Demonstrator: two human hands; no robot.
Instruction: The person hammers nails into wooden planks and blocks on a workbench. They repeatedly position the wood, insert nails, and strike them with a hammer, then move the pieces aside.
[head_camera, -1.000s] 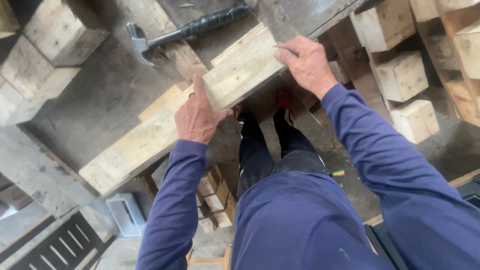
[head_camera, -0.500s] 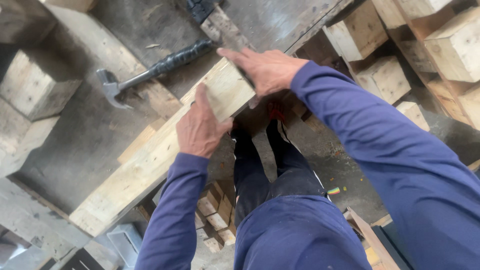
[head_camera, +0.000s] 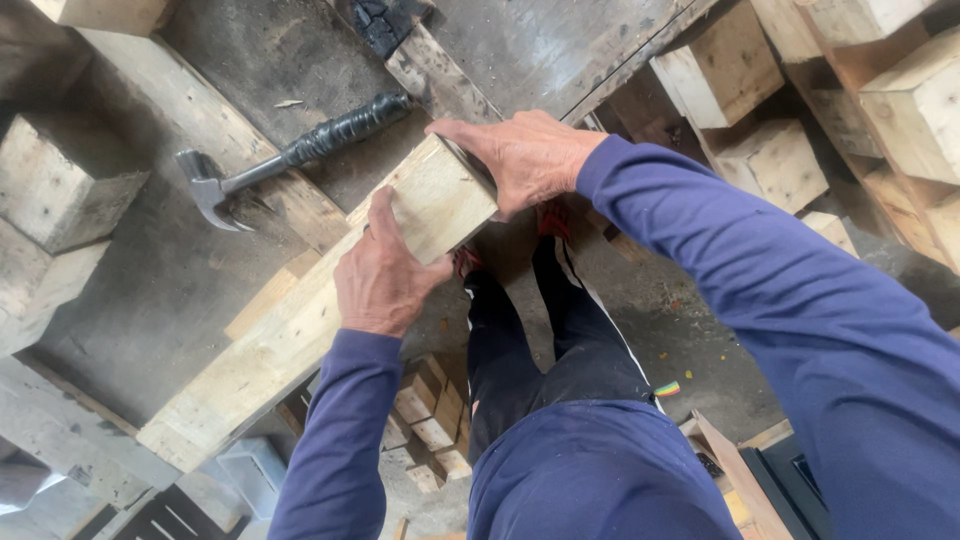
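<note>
Since the earlier frames the right hand (head_camera: 520, 160) has travelled from the far edge of the wooden block (head_camera: 435, 195) to its near end, and the view has shifted so that the hammer (head_camera: 290, 160) is now sitting further toward the centre of the picture.

The wooden block is a pale, square-ended piece resting on the near end of a long pale plank (head_camera: 260, 350). The plank is running diagonally from lower left to upper right across a dark, stained workbench (head_camera: 180, 270). The right hand is wrapping over the block's right end, palm down, fingers curled along its top edge and clamping it. The left hand (head_camera: 380, 275) is lying flat on the plank just beside the block, thumb pointing up against the block's lower-left face, fingers spread and pressing rather than closing around anything.

The hammer is lying on the bench beyond the block, apart from both hands, its black taped handle pointing up and right and its claw head pointing left. Several cut wood blocks (head_camera: 745, 110) are stacked to the upper right, and another one (head_camera: 60, 195) is sitting at the left edge. Both sleeves are dark blue.
</note>
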